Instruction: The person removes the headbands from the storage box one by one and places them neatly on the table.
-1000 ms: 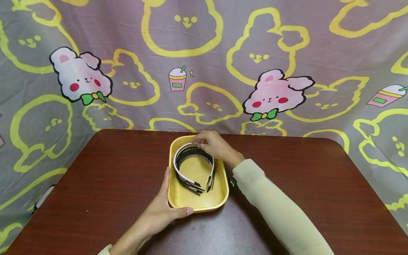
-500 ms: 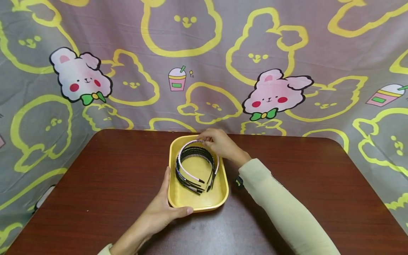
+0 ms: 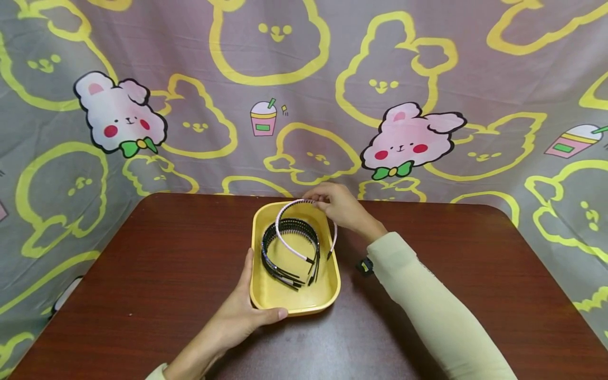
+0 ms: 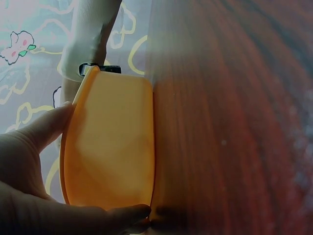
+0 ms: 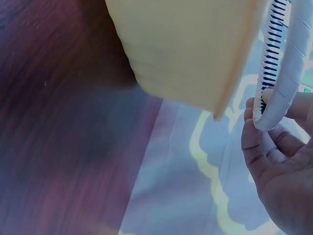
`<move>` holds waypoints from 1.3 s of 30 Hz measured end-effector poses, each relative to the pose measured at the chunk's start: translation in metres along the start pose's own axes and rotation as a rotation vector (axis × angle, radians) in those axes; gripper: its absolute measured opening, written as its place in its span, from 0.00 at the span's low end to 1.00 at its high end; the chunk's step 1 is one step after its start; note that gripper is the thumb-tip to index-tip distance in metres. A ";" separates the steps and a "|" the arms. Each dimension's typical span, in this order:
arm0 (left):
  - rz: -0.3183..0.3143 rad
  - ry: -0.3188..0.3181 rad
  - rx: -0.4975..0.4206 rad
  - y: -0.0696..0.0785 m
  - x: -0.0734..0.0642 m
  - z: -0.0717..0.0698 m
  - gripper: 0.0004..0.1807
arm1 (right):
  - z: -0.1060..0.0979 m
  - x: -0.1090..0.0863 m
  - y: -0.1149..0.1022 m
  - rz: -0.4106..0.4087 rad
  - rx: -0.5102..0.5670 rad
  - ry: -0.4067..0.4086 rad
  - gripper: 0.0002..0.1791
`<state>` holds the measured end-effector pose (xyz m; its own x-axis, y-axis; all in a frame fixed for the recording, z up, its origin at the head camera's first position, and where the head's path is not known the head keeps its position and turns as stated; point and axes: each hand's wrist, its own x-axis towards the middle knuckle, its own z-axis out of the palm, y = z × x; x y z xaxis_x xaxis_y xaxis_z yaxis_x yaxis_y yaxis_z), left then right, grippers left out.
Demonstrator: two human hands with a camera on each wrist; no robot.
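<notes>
Arching, wrapped, toothed headband (image 5: 292, 63) in right hand (image 3: 343, 207)

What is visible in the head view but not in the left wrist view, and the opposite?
Only head: the right hand pinching a pale headband, and the dark headbands in the yellow tray.
Only left wrist: the tray's outer wall seen face-on.
Both: the left hand against the tray, the table, the right sleeve and the patterned cloth.

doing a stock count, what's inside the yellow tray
Inside the yellow tray is a nested group of mostly dark headbands. They overlap, so their exact number and whatever lies beneath them can't be made out. A pale headband is held above, in the right hand.
</notes>
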<state>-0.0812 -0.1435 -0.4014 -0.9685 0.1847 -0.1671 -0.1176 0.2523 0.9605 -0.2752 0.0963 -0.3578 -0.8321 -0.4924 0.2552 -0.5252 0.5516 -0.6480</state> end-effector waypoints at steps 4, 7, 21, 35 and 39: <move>-0.008 0.002 0.003 0.000 -0.001 0.000 0.80 | -0.008 -0.003 0.004 -0.006 -0.001 0.026 0.14; -0.012 0.003 0.007 0.001 -0.001 0.000 0.80 | -0.015 -0.005 0.005 -0.007 -0.004 0.042 0.15; -0.026 0.008 0.018 0.002 -0.002 -0.001 0.80 | -0.038 -0.018 0.026 0.071 -0.047 0.092 0.15; -0.036 0.013 0.039 0.002 -0.002 -0.001 0.80 | -0.053 -0.027 0.047 0.197 -0.092 0.079 0.17; -0.042 0.014 0.045 0.002 -0.003 -0.001 0.80 | -0.056 -0.029 0.052 0.198 -0.092 0.085 0.18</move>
<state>-0.0791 -0.1444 -0.3988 -0.9658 0.1600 -0.2041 -0.1491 0.3017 0.9417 -0.2887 0.1774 -0.3586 -0.9307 -0.3116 0.1916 -0.3606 0.6927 -0.6247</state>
